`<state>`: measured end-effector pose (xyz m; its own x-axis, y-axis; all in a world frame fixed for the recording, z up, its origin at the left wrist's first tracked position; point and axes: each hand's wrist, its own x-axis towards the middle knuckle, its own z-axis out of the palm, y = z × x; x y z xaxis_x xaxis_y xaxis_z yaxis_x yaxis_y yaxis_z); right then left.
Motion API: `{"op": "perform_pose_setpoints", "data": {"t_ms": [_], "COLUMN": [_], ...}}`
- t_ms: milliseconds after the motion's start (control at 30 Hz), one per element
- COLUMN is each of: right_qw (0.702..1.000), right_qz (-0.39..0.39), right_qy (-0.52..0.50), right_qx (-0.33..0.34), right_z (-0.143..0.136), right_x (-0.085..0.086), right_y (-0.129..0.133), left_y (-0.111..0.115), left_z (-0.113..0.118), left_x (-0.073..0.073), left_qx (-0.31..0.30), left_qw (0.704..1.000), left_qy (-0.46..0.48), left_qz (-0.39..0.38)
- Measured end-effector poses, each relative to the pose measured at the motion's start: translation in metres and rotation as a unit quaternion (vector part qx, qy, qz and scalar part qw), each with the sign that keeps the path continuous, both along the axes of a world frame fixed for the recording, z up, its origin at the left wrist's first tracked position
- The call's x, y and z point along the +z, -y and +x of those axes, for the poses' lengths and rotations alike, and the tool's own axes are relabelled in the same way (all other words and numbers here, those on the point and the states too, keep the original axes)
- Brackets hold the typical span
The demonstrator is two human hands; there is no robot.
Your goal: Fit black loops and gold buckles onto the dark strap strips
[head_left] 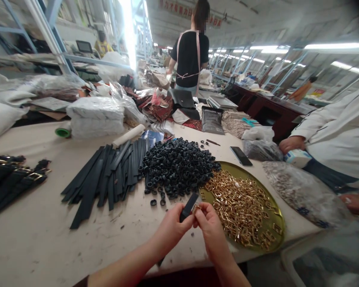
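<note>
Heaped in the round tray (277, 235) at lower right of the frame are gold buckles (242, 207); its rim is bare along the near edge. Clear bags (302, 191) of small pale metal parts are seen at the right, and wrapped white bundles (95, 115) at upper left of centre.

A black strap (190, 206) is held at bottom centre, its long axis running from lower left to upper right, the free end tilted up toward the pile of black loops (176, 165). The left hand (170, 229) is closed on the strap's lower end, thumb on top. The right hand (211, 229) is pinched at the strap's side, where a small gold piece (196, 208) is glimpsed between the fingertips; whether it is gripped cannot be told.

Flat black strips (107, 175) are fanned out left of the loops. A phone (241, 155) is laid beyond the tray. A co-worker's hand (291, 143) rests at the right edge.
</note>
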<state>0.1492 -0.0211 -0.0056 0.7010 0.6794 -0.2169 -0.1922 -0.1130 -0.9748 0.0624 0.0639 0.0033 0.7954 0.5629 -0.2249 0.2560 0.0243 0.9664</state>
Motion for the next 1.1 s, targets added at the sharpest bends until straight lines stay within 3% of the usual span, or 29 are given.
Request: {"op": "perform_pose_setpoints", "data": {"t_ms": [67,167,300,400,533,633,733,833,933,1033,1100], "right_qw": [1.000,0.998,0.980,0.968,0.970,0.981,0.991,0.957,0.913,0.906,0.927], "right_qz": [-0.015,-0.034,-0.074,-0.062,-0.038,-0.040,0.003,0.062,0.077,0.063,0.052], "right_qy": [0.017,0.020,0.023,0.114,0.144,0.057,-0.090,-0.282,-0.398,-0.417,-0.372], "right_qx": [0.000,0.050,0.182,0.213,0.192,0.182,0.104,-0.011,-0.054,-0.039,-0.022], "right_z": [-0.015,-0.023,-0.021,-0.019,-0.018,-0.020,-0.023,-0.027,-0.035,-0.047,-0.055], "right_x": [-0.007,-0.015,-0.013,-0.007,-0.006,-0.009,-0.011,-0.009,-0.006,-0.005,-0.007], "right_y": [-0.002,-0.001,0.011,0.019,0.023,0.023,0.020,0.017,0.016,0.017,0.019], "left_y": [0.002,-0.002,-0.012,-0.014,-0.008,-0.005,-0.005,-0.006,-0.005,-0.002,0.001], "left_z": [-0.005,-0.017,-0.028,-0.032,-0.039,-0.046,-0.056,-0.067,-0.073,-0.072,-0.069], "left_x": [-0.001,-0.001,-0.001,0.000,0.000,0.002,0.006,0.010,0.012,0.011,0.010], "left_qx": [0.021,0.038,0.030,-0.002,-0.081,-0.111,-0.112,-0.121,-0.140,-0.154,-0.161], "left_qw": [0.999,0.998,0.996,0.992,0.986,0.986,0.989,0.988,0.975,0.957,0.959], "left_qy": [0.005,-0.022,-0.071,-0.086,-0.118,-0.085,-0.060,-0.094,-0.124,-0.146,-0.137], "left_qz": [0.032,0.051,-0.049,-0.091,-0.082,-0.089,-0.081,-0.007,0.121,0.198,0.189]}}
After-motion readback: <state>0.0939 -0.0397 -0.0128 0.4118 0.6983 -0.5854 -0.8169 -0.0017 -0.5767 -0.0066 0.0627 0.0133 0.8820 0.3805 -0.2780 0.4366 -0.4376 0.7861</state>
